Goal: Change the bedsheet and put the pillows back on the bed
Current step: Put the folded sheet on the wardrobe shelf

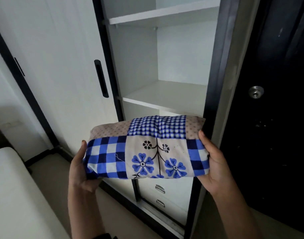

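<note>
Sheet-fetching is the step you are doing, I think. You are holding a folded bedsheet (147, 152) low in the middle of the frame, in front of the open wardrobe (134, 57). It is blue and white with checks and flowers, and it is folded into a fat bundle. Your left hand (82, 171) is gripping the left end, with the thumb lying up along the side and the fingers curling underneath. Your right hand (215, 166) is gripping the right end the same way, thumb on top and fingers tucked below where I cannot see them. The bundle looks to be hanging in the air in front of a white shelf (165, 95), with only your two hands carrying it. At the lower left of the frame a pale mattress (13, 195) is showing, and it looks bare to me, so I am guessing this sheet is going onto it. I am not seeing any pillows from here. Next, you are going to need to turn toward that lower left corner and carry the bundle over with both hands. Keeping a snug hold on both ends is going to matter, because soft cloth is floppy and the folds may fall open. Setting it down on the mattress before opening it up is looking like the easy way.
</note>
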